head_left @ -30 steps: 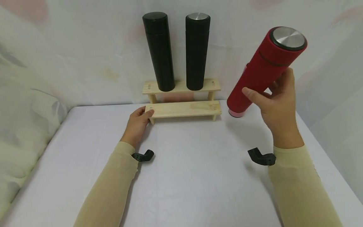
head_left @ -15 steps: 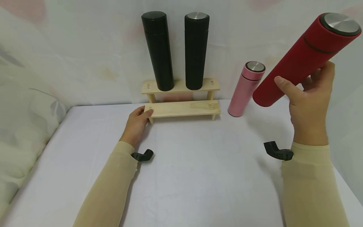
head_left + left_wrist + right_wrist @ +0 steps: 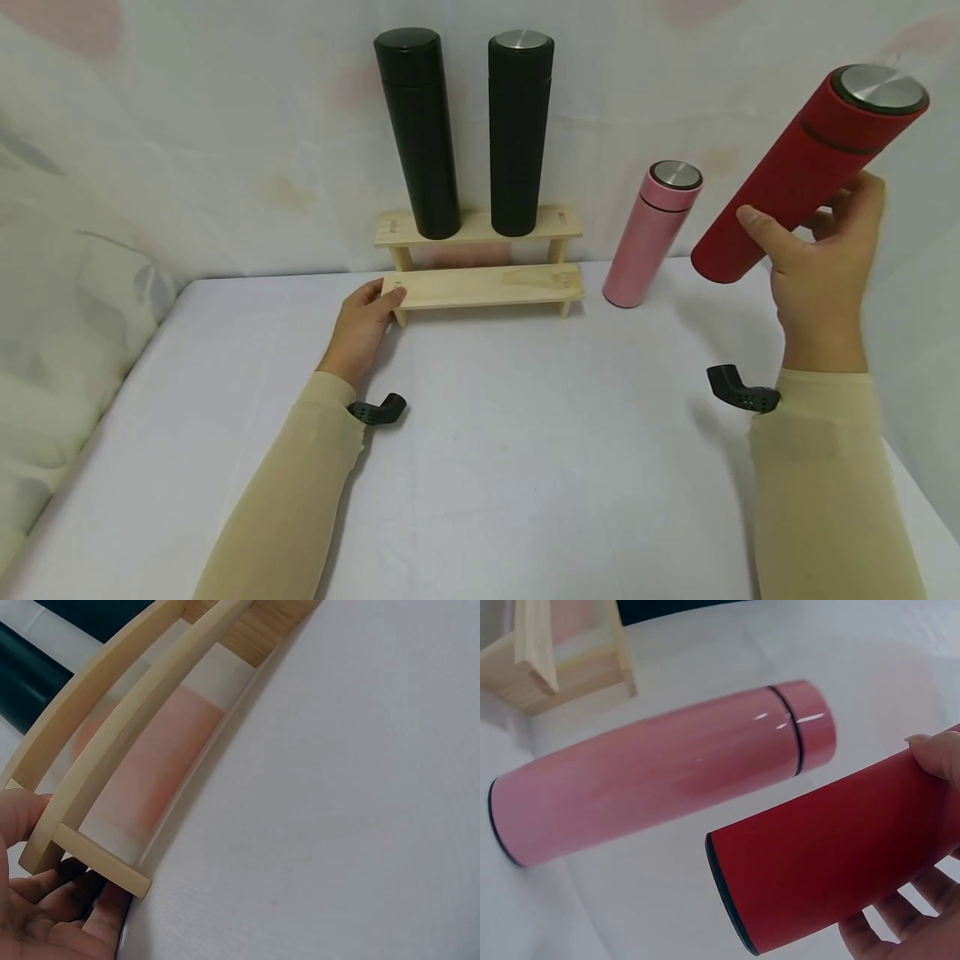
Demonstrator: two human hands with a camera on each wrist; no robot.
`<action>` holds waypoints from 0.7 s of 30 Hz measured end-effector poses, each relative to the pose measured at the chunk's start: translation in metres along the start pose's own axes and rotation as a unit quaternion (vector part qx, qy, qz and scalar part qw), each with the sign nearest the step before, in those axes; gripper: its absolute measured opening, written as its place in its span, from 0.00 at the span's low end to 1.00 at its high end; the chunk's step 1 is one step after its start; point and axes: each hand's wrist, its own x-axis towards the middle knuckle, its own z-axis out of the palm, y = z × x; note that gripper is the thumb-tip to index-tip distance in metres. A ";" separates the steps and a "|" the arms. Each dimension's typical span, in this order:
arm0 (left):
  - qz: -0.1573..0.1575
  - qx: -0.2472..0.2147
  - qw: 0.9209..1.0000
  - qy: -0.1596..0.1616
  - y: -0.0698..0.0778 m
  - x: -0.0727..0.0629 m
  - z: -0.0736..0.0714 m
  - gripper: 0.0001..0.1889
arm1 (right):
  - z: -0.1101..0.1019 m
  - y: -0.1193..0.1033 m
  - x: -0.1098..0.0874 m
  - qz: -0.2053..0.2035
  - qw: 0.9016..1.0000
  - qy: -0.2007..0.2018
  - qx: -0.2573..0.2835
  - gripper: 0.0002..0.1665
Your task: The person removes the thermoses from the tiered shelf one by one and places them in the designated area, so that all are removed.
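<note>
My right hand grips a red thermos with a steel-topped lid, tilted to the right and raised above the table. Its dark-rimmed base shows in the right wrist view. Left of it a shorter pink thermos stands on the table. With my left hand I hold the left end of a two-step wooden rack, thumb on top of the lower board and fingers beneath. Two black thermoses stand on the upper board: a left one with a dark lid and a right one with a steel-topped lid.
A white cloth covers the table. Behind the rack hangs a pale curtain with faint pink patches, and it runs down both sides of the table. Each wrist wears a black camera mount.
The red thermos in my right hand has moved right, away from the pink thermos it partly covered, then dipped slightly. My left hand and the rack stay put.
</note>
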 end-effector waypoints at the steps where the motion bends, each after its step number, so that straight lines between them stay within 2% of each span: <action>1: 0.000 -0.001 1.000 0.000 0.000 0.000 0.000 0.35 | -0.001 0.003 0.001 0.003 1.000 -0.001 -0.005 0.41; 8: 0.002 -0.001 1.000 -0.001 -0.001 0.001 -0.001 0.35 | -0.010 0.022 0.008 0.022 0.996 -0.017 -0.084 0.41; 13: -0.001 0.001 1.000 0.001 -0.001 0.001 -0.001 0.36 | -0.015 0.040 0.012 0.040 0.993 -0.020 -0.104 0.42; 21: -0.003 0.001 1.000 -0.003 0.001 -0.001 -0.002 0.38 | -0.022 0.070 0.015 0.068 0.976 -0.046 -0.199 0.43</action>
